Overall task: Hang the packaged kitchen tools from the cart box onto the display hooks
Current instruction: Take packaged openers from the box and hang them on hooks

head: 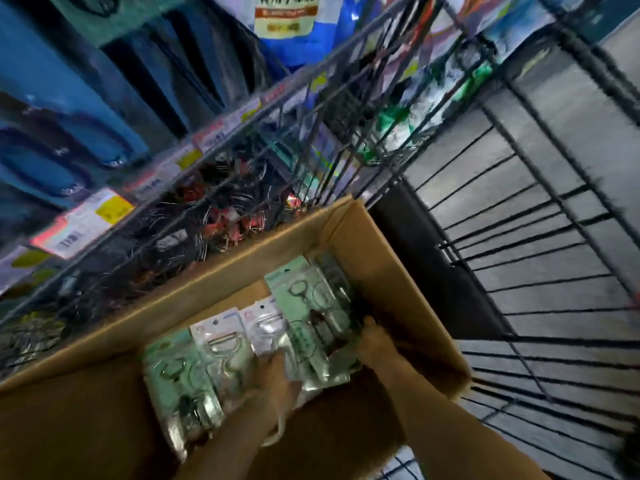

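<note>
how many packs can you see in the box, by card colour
Green-card packs: 2, as far as the blur allows
White-card packs: 2
Total: 4 in the cardboard box

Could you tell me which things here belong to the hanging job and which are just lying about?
Part of the job:
cardboard box
packaged tools
left hand, among the packs
right hand, at the green packs

Lying about:
blue packets on the display
price labels
wire cart
</note>
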Motion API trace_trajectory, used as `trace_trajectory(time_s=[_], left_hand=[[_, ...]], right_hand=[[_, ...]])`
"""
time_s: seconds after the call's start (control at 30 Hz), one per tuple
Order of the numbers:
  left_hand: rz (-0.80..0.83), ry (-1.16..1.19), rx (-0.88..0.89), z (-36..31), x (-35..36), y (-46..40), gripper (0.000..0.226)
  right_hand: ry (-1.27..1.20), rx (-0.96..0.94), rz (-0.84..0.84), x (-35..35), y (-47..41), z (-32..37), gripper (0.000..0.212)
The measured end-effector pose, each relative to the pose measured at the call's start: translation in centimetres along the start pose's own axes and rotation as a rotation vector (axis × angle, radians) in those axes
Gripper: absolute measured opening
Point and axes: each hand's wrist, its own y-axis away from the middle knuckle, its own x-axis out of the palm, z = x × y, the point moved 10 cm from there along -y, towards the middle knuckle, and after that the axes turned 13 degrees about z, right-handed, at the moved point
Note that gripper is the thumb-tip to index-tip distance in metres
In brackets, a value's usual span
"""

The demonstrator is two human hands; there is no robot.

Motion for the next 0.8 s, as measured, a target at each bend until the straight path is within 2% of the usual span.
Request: trace_trajectory(time_s=[0.07,0.17,0.2,0.27,0.33,0.57,0.67,0.8], left_hand=[[-0.055,0.105,-0.010,-0.6,-0.4,-2.3,0.073],[-0.113,0.407,-0.071,-0.8,-0.7,-5.2,0.064],[-0.107,0.536,-0.099,-1.0,-0.4,-5.9,0.065],[-0.128,0.721,-0.132,-1.4,0.3,-7.0,0.082],[-0.192,0.748,-0.158,-1.2,0.2,-7.2,0.099],[-0.235,0.731,-0.153,2.1,0.4,-6.3,0.116],[-0.235,0.710,-0.129,3.4,0.4,-5.8,0.111],[-0.244,0.819,-0.181,5.4,1.1,-5.5,0.109]], right_hand=[[-0.008,0.013,-0.003,-0.3,-1.2,-0.3,0.082],[-0.069,-0.027,-0.021,-0.2,-2.8,0.1,0.052],[-0.066,-0.031,-0.037,-0.1,-3.1,0.2,0.049],[-0.081,-0.024,-0.081,-0.3,-3.1,0.2,0.048],[-0.133,-0.007,-0.073,-0.1,-3.4,0.1,0.045],[-0.198,0.045,0.034,2.1,-4.2,0.2,0.052],[-0.221,0.054,0.005,3.1,-4.5,0.8,0.070],[-0.290,0.056,-0.045,2.6,-4.3,0.6,0.071]])
